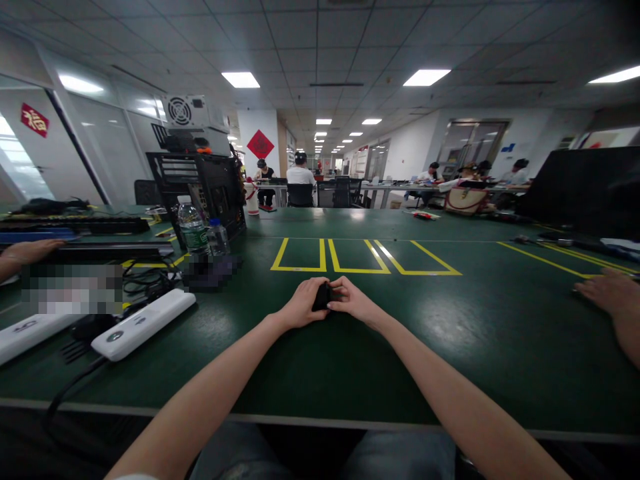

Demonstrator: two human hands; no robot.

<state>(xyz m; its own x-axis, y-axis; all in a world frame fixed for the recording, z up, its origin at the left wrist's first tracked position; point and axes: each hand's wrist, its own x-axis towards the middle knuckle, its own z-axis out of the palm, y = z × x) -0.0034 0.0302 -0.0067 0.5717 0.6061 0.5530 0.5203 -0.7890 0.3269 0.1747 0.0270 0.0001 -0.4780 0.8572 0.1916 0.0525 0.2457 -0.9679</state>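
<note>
Between my two hands is a small black object, whose kind I cannot make out; fingers cover much of it. My left hand wraps round its left side, fingers closed. From the right, my right hand pinches its other side with thumb and fingers. Both hands are low over the green table, just in front of the yellow tape outlines.
On the left lie white power strips with black cables. Behind them stand water bottles and an open black computer case. Another person's hand rests at the right; a co-worker's hand is at the far left. A black monitor stands back right.
</note>
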